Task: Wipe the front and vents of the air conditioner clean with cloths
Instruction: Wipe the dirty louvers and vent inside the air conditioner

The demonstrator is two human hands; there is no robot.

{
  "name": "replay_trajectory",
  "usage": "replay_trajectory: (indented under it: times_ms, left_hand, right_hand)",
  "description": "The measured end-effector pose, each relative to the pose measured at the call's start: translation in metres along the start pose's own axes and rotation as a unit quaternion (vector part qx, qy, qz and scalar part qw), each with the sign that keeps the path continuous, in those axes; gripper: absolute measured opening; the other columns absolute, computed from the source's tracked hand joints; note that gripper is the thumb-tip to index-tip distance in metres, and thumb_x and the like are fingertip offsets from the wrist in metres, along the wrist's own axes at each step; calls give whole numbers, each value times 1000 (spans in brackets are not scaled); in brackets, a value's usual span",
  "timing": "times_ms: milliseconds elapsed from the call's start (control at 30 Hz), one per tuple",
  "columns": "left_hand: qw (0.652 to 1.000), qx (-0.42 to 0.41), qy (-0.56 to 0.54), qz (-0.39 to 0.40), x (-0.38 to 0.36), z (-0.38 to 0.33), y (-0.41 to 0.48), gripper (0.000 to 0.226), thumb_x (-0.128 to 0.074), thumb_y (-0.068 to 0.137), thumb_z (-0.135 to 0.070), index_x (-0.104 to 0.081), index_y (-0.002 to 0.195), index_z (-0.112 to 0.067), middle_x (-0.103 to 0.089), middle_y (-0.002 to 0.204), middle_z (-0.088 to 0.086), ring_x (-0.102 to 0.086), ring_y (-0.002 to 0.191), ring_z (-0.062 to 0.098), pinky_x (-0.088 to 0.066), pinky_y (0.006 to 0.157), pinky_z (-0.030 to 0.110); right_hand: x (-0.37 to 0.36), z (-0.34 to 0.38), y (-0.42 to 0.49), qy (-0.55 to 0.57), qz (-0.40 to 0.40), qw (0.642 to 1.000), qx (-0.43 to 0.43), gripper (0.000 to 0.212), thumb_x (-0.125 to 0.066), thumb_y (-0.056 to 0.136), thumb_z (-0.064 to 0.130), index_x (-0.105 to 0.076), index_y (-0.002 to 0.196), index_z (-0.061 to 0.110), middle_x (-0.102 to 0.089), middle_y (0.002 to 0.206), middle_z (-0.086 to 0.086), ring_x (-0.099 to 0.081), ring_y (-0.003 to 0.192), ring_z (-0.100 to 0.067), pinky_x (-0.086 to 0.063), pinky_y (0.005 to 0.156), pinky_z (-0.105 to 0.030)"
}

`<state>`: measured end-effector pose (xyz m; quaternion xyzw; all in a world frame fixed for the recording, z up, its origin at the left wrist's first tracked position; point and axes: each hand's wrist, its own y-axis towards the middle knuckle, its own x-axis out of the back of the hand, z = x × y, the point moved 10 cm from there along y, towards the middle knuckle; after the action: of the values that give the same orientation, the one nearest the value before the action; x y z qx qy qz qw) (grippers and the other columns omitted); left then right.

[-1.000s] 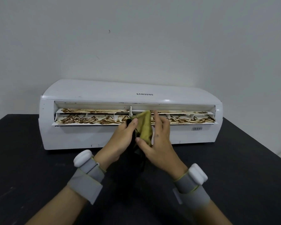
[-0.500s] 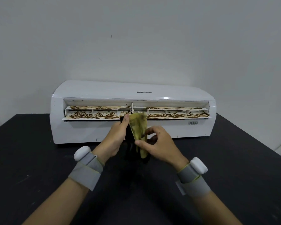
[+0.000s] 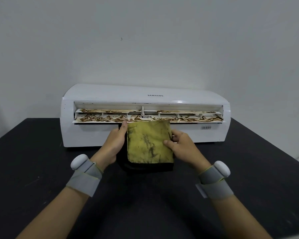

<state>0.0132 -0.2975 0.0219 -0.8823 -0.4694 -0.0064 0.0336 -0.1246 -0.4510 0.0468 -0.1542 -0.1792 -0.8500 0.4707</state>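
A white air conditioner [image 3: 97, 133] lies on a black table [image 3: 33, 169] against the wall. Its open vents [image 3: 188, 118] are streaked with brown grime along their whole length. In front of its middle I hold a yellow cloth [image 3: 148, 144], folded flat into a square and marked with dark stains. A black layer of cloth [image 3: 145, 167] shows under its lower edge. My left hand [image 3: 114, 144] grips the left edge, thumb up along it. My right hand [image 3: 181, 145] pinches the right edge, thumb on the yellow face.
A barcode sticker [image 3: 205, 127] sits on the unit's lower right front. The plain white wall [image 3: 145, 40] rises right behind the unit. Grey straps with white pods are on both wrists.
The yellow cloth, bunched and upright between my hands before, is now spread flat into a square. My hands have moved apart to its two side edges.
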Motion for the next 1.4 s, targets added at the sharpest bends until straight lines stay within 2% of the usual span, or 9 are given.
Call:
replay_trajectory:
  times_ms: [167, 367, 533, 700, 800, 900, 967, 1200, 1400]
  left_hand:
    - [1000, 16, 4, -3, 3, 14, -2, 54, -32, 97, -54, -64, 93, -11, -68, 92, 9, -66, 84, 23, -49, 64, 30]
    - [992, 54, 111, 35, 3, 38, 7, 41, -39, 99, -45, -61, 93, -11, -64, 107, 10, -61, 98, 26, -48, 88, 35]
    - [956, 26, 287, 54, 5, 54, 8, 32, -53, 96, -32, -55, 120, -12, -59, 116, 6, -60, 71, 20, -47, 56, 24]
    - [870, -97, 484, 1, -1, 28, -4, 42, -67, 82, -46, -55, 114, -21, -43, 115, 2, -44, 113, 23, -43, 91, 32]
    - [893, -129, 402, 155, -45, 18, -31, 39, -73, 72, -54, -56, 97, -31, -50, 106, -6, -56, 96, 9, -48, 82, 24]
    - [865, -101, 391, 297, -86, 29, -61, 54, -72, 68, -63, -52, 108, -33, -55, 108, -11, -58, 94, 2, -50, 80, 20]
    - [853, -113, 415, 295, -96, 30, -67, 65, -74, 64, -64, -45, 111, -30, -51, 109, -9, -54, 95, 4, -50, 84, 24]
    - [859, -191, 410, 241, -98, 15, -66, 73, -83, 62, -44, -35, 115, -26, -36, 111, -11, -43, 100, 3, -45, 83, 21]
    - [909, -242, 264, 214, -81, -27, -60, 43, -66, 79, -3, -58, 114, -27, -60, 107, -5, -61, 91, 6, -52, 79, 20]
  right_hand:
    - [-3, -8, -3, 42, 18, 998, -33, 21, -56, 92, 5, -54, 113, 10, -70, 100, -13, -68, 89, -24, -57, 73, -34]
    - [-9, -37, -5, -23, 52, 993, -99, 41, -64, 88, 18, -40, 122, 22, -66, 91, -1, -66, 75, -14, -52, 57, -21]
    - [-26, -58, -14, -110, 118, 979, -127, 32, -65, 88, 20, -46, 114, 20, -58, 83, -5, -58, 61, -15, -49, 48, -23]
    - [-37, -61, -25, -109, 210, 966, -103, 30, -55, 91, 6, -53, 116, 21, -52, 100, -11, -60, 69, -17, -53, 55, -26]
    - [-44, -49, -33, -25, 272, 959, -78, 53, -57, 85, -6, -48, 127, 24, -54, 109, -11, -61, 73, -10, -52, 62, -25]
    - [-52, -29, -40, -15, 311, 950, -18, 69, -65, 79, -9, -44, 133, 28, -56, 119, -12, -58, 80, -16, -54, 69, -31]
    - [-55, -22, -43, -19, 316, 949, 15, 80, -71, 74, -8, -41, 138, 28, -55, 124, -10, -56, 84, -20, -53, 78, -42]
    - [-49, -8, -44, 40, 278, 959, 45, 100, -78, 67, -10, -31, 145, 31, -52, 128, -2, -60, 94, -16, -54, 78, -33]
    - [-25, 12, -31, 96, 160, 980, 74, 69, -74, 73, -8, -51, 133, 16, -62, 121, -5, -61, 83, -16, -55, 77, -29]
